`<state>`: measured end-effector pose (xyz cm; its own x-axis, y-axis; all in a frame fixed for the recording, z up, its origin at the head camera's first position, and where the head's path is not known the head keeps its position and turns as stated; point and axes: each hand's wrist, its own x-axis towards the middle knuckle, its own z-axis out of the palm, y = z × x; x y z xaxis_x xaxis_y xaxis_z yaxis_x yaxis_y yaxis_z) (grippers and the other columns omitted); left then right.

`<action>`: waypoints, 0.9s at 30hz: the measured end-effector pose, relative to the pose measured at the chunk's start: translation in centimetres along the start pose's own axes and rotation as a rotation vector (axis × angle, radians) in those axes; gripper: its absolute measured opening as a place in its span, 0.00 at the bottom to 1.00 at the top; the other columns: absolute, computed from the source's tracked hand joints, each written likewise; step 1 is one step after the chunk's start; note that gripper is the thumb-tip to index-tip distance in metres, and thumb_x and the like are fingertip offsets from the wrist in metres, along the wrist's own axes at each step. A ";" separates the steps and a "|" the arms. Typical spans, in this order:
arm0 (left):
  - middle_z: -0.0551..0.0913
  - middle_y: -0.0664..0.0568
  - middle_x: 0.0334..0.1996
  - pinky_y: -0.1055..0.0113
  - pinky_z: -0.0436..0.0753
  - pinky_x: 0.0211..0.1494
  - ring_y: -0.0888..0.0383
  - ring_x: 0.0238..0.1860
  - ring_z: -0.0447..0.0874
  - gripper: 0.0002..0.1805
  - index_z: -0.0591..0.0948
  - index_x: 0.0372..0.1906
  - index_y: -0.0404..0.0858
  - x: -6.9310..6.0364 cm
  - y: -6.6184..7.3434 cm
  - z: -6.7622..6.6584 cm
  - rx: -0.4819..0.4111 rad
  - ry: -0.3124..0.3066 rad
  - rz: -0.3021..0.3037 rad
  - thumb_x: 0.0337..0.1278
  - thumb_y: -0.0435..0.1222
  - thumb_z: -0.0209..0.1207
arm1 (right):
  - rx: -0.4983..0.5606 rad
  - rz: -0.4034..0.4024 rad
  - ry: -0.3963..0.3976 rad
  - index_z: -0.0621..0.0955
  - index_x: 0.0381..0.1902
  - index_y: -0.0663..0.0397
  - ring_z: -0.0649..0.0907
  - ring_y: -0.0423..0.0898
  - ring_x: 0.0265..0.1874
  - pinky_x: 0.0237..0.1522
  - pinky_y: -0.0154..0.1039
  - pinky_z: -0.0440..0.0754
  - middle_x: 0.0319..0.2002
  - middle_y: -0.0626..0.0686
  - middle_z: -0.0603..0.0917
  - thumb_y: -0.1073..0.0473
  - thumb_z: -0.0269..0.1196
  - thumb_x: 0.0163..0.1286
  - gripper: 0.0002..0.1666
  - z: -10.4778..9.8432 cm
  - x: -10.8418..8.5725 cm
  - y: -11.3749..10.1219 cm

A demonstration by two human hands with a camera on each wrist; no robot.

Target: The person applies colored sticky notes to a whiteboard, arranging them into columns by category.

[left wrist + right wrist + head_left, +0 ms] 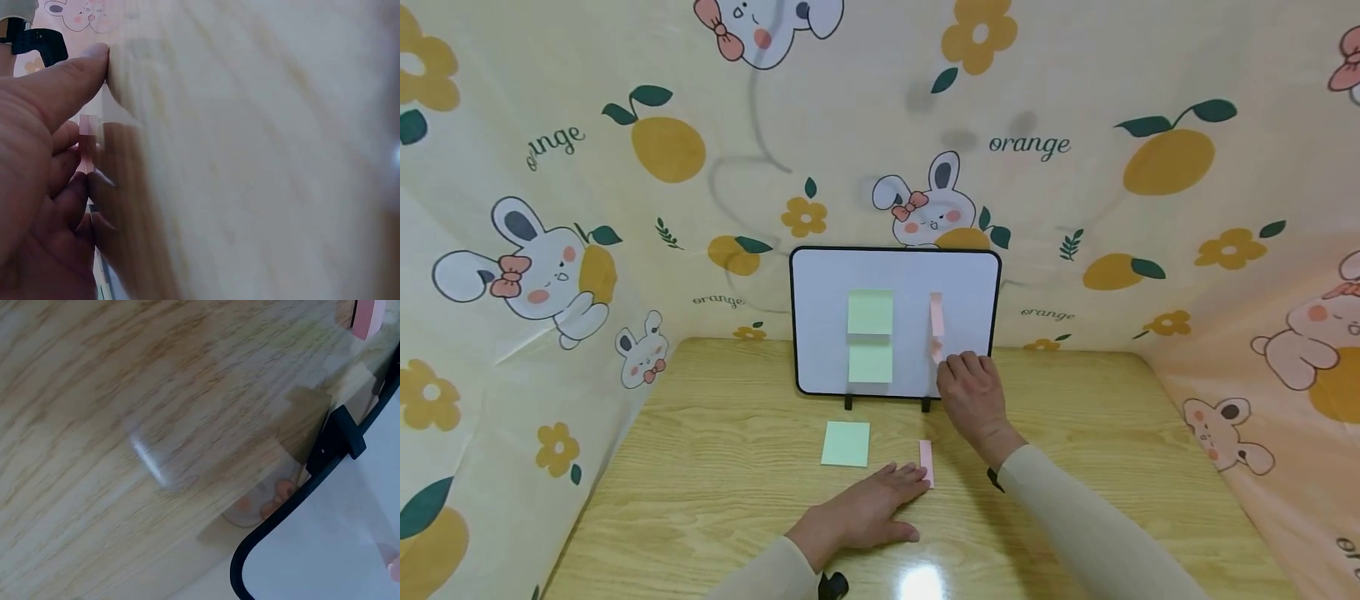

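A black-rimmed whiteboard [820, 333] stands upright with two green sticky notes [871, 312] on its left half, one above the other. An upper pink sticky strip [936, 312] is on its right half. Just below it, a second pink sticky strip [937, 348] looks bent, and my right hand [973, 400] appears to pinch its lower end with curled fingers, which hide part of it. My left hand [868, 508] lies flat on the table, fingers extended; its fingertips touch the narrow pink sticky pad [926, 454]. The left wrist view shows the thumb [75, 78] spread from the fingers.
A green sticky pad [846, 443] lies on the wooden table [700, 467], left of the pink pad. Black feet [848, 402] support the whiteboard. Behind and beside the table hangs a printed cloth [850, 108] with rabbits and oranges.
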<state>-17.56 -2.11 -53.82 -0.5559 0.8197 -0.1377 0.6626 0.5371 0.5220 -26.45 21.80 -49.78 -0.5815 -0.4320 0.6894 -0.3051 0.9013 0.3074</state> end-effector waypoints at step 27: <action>0.63 0.55 0.82 0.58 0.62 0.85 0.56 0.83 0.59 0.37 0.68 0.81 0.46 0.3 0.7 -0.7 0.148 -0.008 0.025 0.75 0.55 0.60 | 0.031 -0.018 -0.348 0.76 0.73 0.58 0.80 0.57 0.56 0.53 0.52 0.82 0.62 0.58 0.80 0.52 0.63 0.78 0.30 1.1 -1.8 0.1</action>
<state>-17.65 -1.64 -52.91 -0.5345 0.8346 -0.1335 0.7433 0.5394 0.3957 -26.28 22.66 -51.73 -0.7964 -0.4378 0.4172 -0.3377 0.8943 0.2937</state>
